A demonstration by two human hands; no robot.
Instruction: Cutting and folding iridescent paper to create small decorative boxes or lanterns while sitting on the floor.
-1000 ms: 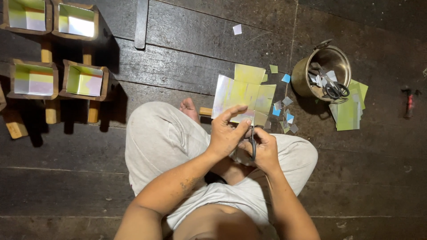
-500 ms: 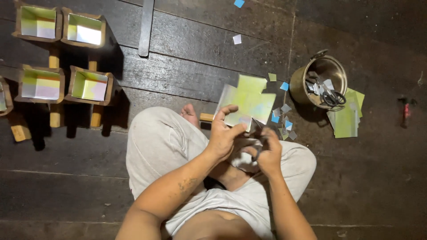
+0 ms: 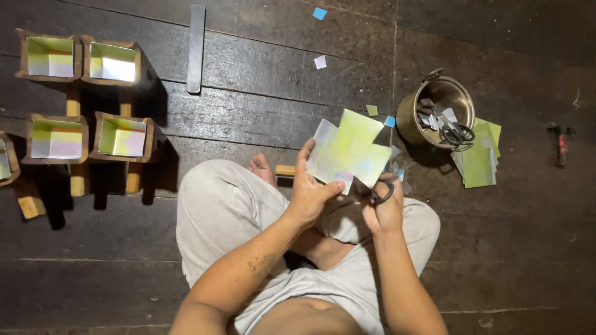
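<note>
I sit cross-legged on a dark plank floor. My left hand (image 3: 310, 189) grips a sheet of pastel yellow-green and pink paper (image 3: 347, 154) by its lower left edge, holding it up over my knees. My right hand (image 3: 383, 208) is closed through the black handles of a pair of scissors (image 3: 380, 191), whose blades sit at the paper's lower right edge. Small paper scraps (image 3: 397, 170) lie just past my knees.
A metal pot (image 3: 434, 111) holding scissors and scraps stands at the right, with a stack of green paper sheets (image 3: 479, 158) beside it. Several open paper-lined boxes (image 3: 121, 136) on wooden sticks stand at the left. A dark flat bar (image 3: 196, 48) lies far ahead; a small hammer (image 3: 561, 144) at far right.
My left hand has lifted the paper sheet up off the floor and turned it, and my right hand with the scissors has come up to its edge.
</note>
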